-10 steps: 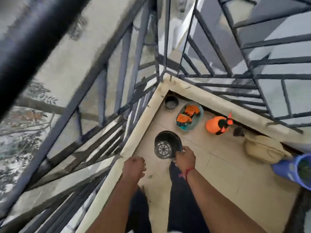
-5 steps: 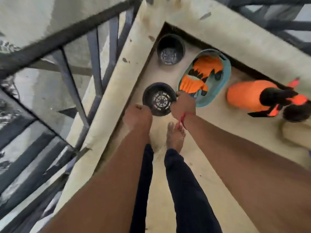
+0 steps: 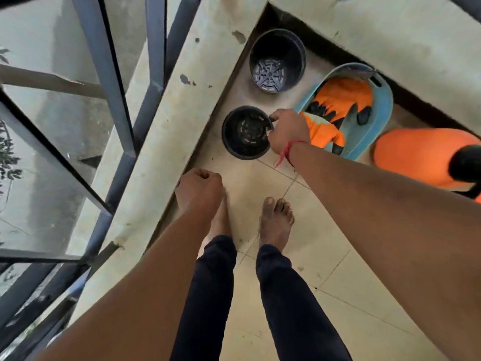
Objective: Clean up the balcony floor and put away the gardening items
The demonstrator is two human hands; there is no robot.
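Balcony corner: pale tiled floor (image 3: 299,230), bounded by a concrete ledge (image 3: 177,113) with a dark metal railing (image 3: 104,61) beyond. I stand barefoot, bent over the corner.

Right hand (image 3: 289,131): fingers and thumb pinch the right side of the black pot (image 3: 244,134) at its rim. The pot is upright at the foot of the ledge. I cannot tell whether its base rests on the floor or is just off it.

Left hand (image 3: 199,191): curled into a fist above my left foot, nothing visible in it.

Second pot (image 3: 276,61), same kind and empty, stands deeper in the corner, apart from the first. Blue basket (image 3: 387,100), just right of my right hand, holds orange gloves (image 3: 343,97). Orange sprayer (image 3: 416,155) sits further right.

Step, as I judge it: gathering the empty pots. The next move likely calls for lifting this pot by the rim, keeping it level, and nesting it into the second pot while clearing the basket edge. A pinch on a thin rim may slip.
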